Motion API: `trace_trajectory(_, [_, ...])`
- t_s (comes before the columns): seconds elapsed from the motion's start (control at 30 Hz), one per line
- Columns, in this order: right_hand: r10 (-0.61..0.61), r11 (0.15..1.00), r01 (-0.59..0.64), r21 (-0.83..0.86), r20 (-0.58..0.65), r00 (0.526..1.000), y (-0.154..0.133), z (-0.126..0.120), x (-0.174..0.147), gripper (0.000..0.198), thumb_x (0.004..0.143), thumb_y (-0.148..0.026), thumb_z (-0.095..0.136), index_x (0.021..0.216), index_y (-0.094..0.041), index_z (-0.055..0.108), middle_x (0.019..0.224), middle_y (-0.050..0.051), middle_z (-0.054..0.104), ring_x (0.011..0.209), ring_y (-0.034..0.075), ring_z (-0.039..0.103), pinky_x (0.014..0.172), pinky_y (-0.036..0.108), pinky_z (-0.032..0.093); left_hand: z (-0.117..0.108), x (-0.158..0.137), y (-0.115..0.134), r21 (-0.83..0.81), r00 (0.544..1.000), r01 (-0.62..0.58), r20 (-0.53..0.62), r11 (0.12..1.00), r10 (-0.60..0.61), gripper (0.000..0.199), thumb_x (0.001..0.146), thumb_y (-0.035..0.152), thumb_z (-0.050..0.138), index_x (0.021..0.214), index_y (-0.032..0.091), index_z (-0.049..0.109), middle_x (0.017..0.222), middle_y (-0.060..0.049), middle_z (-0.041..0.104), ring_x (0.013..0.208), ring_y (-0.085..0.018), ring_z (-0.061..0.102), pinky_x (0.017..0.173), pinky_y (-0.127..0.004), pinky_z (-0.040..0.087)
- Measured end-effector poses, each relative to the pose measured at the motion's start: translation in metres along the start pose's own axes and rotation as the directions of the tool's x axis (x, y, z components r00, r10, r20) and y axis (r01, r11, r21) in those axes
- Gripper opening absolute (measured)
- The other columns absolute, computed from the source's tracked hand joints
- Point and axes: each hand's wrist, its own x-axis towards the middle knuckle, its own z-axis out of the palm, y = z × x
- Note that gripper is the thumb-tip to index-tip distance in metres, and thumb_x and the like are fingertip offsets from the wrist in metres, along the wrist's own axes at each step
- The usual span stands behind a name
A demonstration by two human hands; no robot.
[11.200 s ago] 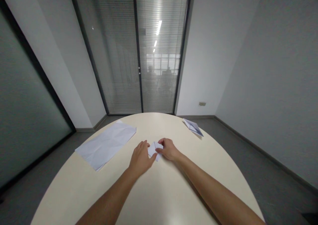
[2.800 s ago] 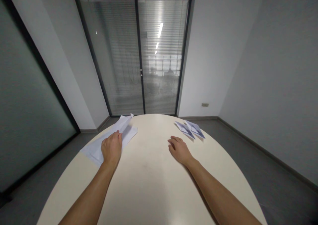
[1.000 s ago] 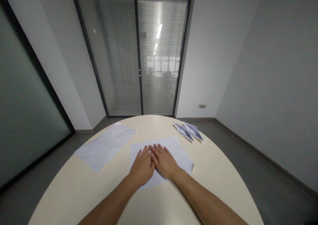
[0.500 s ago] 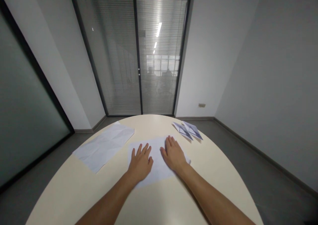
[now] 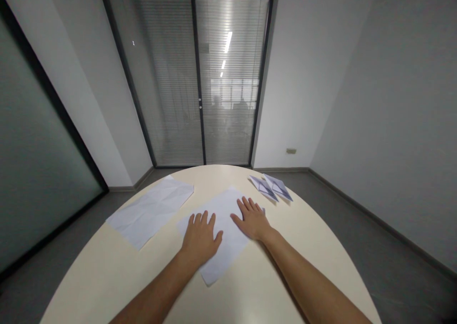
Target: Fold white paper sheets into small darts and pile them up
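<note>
A white sheet of paper (image 5: 228, 238) lies askew on the round table, one corner pointing toward me. My left hand (image 5: 202, 238) rests flat on its left part, fingers spread and palm down. On its right part lies my right hand (image 5: 253, 219), also flat with the fingers apart. Both palms cover some of the sheet, and its right edge is partly hidden by the right hand. Neither hand grips anything.
A larger creased white sheet (image 5: 153, 209) lies at the left of the cream round table (image 5: 143, 286). Two folded paper pieces (image 5: 276, 188) sit at the far right edge. Beyond stands a glass door (image 5: 228, 124) with blinds.
The sheet under my hands has turned on the table, so a corner now points toward me. My left hand has shifted slightly nearer; the right fingers have spread more.
</note>
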Motion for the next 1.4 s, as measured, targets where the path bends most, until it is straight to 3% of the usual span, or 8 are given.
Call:
trace_trajectory(0.13, [-0.126,0.992,0.126,0.012,0.047,0.991,0.009,0.001,0.013,0.079,0.095,-0.070,0.033,0.157,-0.020,0.029,0.164,0.009,0.018,0.152,0.030,0.010,0.121,0.050,0.011,0.005,-0.008,0.000,-0.031,0.994,-0.105,-0.030,0.994,0.104,0.059,0.094,0.046,0.046,0.140,0.012,0.054,0.136,-0.022,0.059,0.130,-0.038,0.051,0.116,-0.057,0.024])
trace_trajectory(0.3, [-0.267,0.964,0.263,0.047,0.107,0.958,0.014,-0.003,0.029,0.077,0.095,-0.069,0.034,0.157,-0.023,0.029,0.164,0.008,0.018,0.152,0.029,0.012,0.122,0.047,0.011,0.016,-0.007,-0.010,-0.196,0.957,-0.262,0.073,0.945,0.281,0.060,0.097,0.044,0.041,0.153,0.021,0.036,0.162,-0.010,0.028,0.150,-0.032,0.021,0.121,-0.053,0.019])
trace_trajectory(0.67, [-0.082,0.997,0.080,-0.019,-0.109,0.991,0.016,-0.001,0.025,0.064,0.102,-0.046,0.036,0.149,-0.003,0.040,0.158,0.022,0.032,0.149,0.032,0.024,0.120,0.046,0.019,0.016,-0.005,-0.006,-0.233,0.978,-0.140,0.117,0.962,0.171,0.061,0.095,0.048,0.044,0.153,0.031,0.036,0.164,-0.004,0.023,0.152,-0.035,0.015,0.119,-0.064,0.015])
trace_trajectory(0.77, [-0.188,0.982,0.186,-0.025,-0.164,0.969,0.005,-0.004,0.012,0.056,0.101,-0.042,0.038,0.144,-0.009,0.048,0.158,0.019,0.032,0.149,0.032,0.025,0.121,0.049,0.018,0.022,0.000,-0.005,-0.198,0.992,-0.059,0.095,0.979,0.079,0.057,0.096,0.045,0.042,0.151,0.031,0.038,0.163,-0.003,0.027,0.151,-0.034,0.017,0.119,-0.065,0.016])
trace_trajectory(0.9, [-0.344,0.938,0.345,0.048,-0.025,0.939,-0.015,-0.005,-0.003,0.063,0.099,-0.054,0.041,0.150,-0.016,0.043,0.159,0.015,0.032,0.148,0.032,0.027,0.120,0.048,0.022,0.023,0.005,-0.006,-0.149,0.996,0.062,0.068,0.987,-0.053,0.052,0.097,0.035,0.038,0.149,0.029,0.044,0.161,-0.004,0.032,0.149,-0.034,0.026,0.117,-0.064,0.020])
trace_trajectory(1.0, [-0.289,0.957,0.286,0.059,0.052,0.956,-0.019,-0.008,-0.007,0.071,0.097,-0.061,0.040,0.154,-0.020,0.036,0.162,0.012,0.026,0.150,0.035,0.019,0.120,0.054,0.018,0.015,0.004,-0.011,-0.153,0.997,0.031,0.075,0.988,-0.020,0.053,0.096,0.037,0.042,0.148,0.027,0.045,0.160,-0.006,0.036,0.146,-0.035,0.031,0.118,-0.061,0.021])
trace_trajectory(1.17, [-0.129,0.991,0.129,0.019,-0.022,0.991,-0.002,-0.025,-0.006,0.061,0.098,-0.057,0.044,0.148,-0.023,0.047,0.159,0.014,0.034,0.148,0.037,0.026,0.117,0.059,0.020,-0.001,-0.003,-0.021,-0.242,0.978,-0.154,0.097,0.958,0.182,0.060,0.094,0.048,0.048,0.150,0.027,0.042,0.161,-0.007,0.033,0.148,-0.033,0.027,0.121,-0.054,0.019])
trace_trajectory(1.4, [-0.202,0.979,0.203,0.003,-0.070,0.977,0.007,-0.023,-0.004,0.058,0.099,-0.050,0.044,0.146,-0.017,0.048,0.155,0.017,0.041,0.145,0.033,0.032,0.117,0.052,0.026,-0.004,-0.004,-0.016,-0.281,0.975,-0.137,0.128,0.950,0.179,0.056,0.098,0.047,0.042,0.151,0.029,0.039,0.163,-0.003,0.027,0.152,-0.033,0.016,0.121,-0.059,0.015])
